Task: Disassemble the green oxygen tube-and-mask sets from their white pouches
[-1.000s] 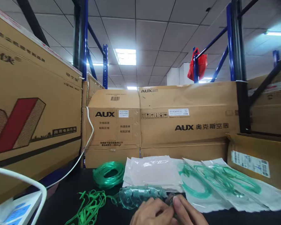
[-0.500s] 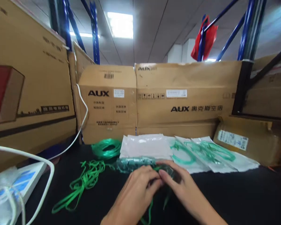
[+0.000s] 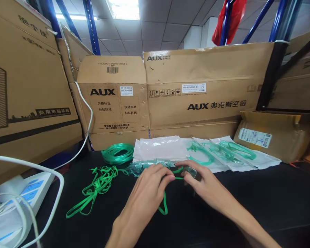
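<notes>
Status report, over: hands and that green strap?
Left hand pinching green strap. Right hand gripping clear masks. Loose strap pile lies left, apart from both hands.

The coiled tubing [image 3: 118,153] lies left of the pouches [image 3: 165,148], behind the straps [image 3: 98,184].

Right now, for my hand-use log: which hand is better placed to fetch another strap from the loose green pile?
Left, likely: the left hand lies nearer the green pile, bare tabletop between, while the right hand sits at the far end of the clear mask.
</notes>
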{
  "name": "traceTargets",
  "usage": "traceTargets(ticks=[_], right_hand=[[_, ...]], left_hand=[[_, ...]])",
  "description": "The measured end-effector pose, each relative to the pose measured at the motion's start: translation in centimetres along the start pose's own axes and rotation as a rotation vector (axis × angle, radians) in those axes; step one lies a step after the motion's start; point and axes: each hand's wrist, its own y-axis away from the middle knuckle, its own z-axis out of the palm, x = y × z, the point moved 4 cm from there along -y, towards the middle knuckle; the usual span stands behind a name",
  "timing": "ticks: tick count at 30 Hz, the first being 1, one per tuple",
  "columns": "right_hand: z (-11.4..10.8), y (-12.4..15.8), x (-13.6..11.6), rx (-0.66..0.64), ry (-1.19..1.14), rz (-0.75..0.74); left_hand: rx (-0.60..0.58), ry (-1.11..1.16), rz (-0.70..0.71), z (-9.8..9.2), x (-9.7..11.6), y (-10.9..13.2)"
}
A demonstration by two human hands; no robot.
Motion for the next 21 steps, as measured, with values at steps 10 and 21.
traceTargets(ticks=[10,21], right_hand=[[-2.9,-0.2,0.9,0.032,0.104,0.165],[-0.9,0.7,-1.4,0.014,-0.025,0.069]], left_hand=[[0.205,0.000,-0.093,-2.8,-0.5,0.0],[0.054,0.062,0.091,-0.2,2.1,0.1]])
